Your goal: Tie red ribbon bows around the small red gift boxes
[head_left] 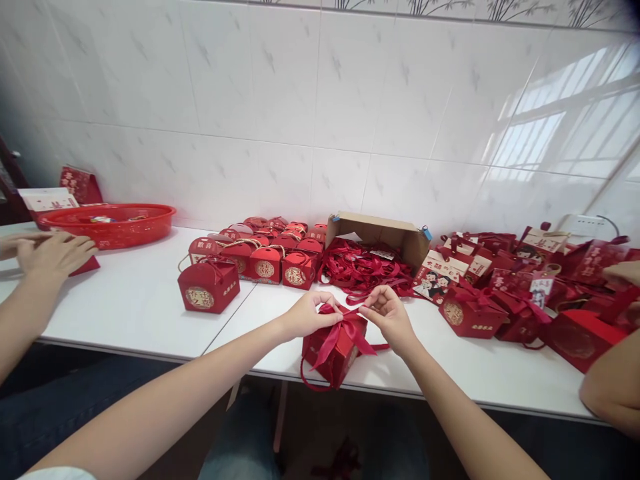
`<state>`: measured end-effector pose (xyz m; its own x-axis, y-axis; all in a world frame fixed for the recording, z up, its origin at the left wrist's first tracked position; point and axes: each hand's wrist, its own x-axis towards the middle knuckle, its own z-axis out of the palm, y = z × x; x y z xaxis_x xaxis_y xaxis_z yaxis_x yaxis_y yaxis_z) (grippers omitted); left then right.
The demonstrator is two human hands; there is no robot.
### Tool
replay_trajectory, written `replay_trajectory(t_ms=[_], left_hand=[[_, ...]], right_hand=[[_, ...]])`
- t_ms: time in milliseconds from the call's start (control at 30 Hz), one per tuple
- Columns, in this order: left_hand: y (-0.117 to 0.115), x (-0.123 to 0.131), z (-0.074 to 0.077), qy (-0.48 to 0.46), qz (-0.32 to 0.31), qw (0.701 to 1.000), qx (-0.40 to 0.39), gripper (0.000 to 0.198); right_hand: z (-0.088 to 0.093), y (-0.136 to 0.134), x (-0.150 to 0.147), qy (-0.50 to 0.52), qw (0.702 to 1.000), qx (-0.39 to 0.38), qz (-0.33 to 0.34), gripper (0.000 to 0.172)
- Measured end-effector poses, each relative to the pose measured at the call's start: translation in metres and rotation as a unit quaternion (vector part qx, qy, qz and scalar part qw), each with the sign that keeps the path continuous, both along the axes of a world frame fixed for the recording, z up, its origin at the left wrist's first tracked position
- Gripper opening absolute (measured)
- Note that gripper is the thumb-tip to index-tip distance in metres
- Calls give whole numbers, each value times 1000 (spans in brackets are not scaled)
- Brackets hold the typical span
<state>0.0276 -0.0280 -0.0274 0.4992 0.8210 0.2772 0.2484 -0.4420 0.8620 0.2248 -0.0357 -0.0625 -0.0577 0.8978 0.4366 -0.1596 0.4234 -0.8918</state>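
A red gift box (334, 353) sits at the table's front edge, with a loose ribbon loop hanging over the edge. On its top lies a red satin ribbon (345, 331) in a bow shape, its tails spread over the sides. My left hand (314, 315) pinches the ribbon from the left, thumb and fingertips closed on it. From the right, my right hand (391, 320) pinches another part of the same ribbon between thumb and forefinger. The ribbon's knot is partly hidden by my left fingers.
Behind stands a cardboard carton (380, 225) of loose red ribbons (367, 267). Several red boxes (265, 265) stand left of it, one box (209, 287) nearer. Finished-looking ribboned boxes (473, 313) crowd the right. Co-workers' hands (55, 257) appear at both sides; a red basin (113, 230) stands far left.
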Motion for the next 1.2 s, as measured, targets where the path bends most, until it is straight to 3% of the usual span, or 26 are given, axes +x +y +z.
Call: replay_trajectory(t_ms=[233,433,633,967,1200], left_hand=[[0,-2,-4,-16,-16,997,-70,25],[-2,0,-2,-49,16,993,-108,25],[-2,3,-4,-38,50,995,-83,25],[-12,1,-3,-27,41,996,-73,13],[-9,1,-4,-12,39,996,-74,20]], right_hand=[[-3,-2,-1,36,999,-30,-17,41],[-6,-1,0,59,997,-58,4,41],[-7,-7,3,61,994,-87,0,43],[-7,-5,6,73,993,-91,-19,47],[-14,-9,12,67,994,-71,-49,47]])
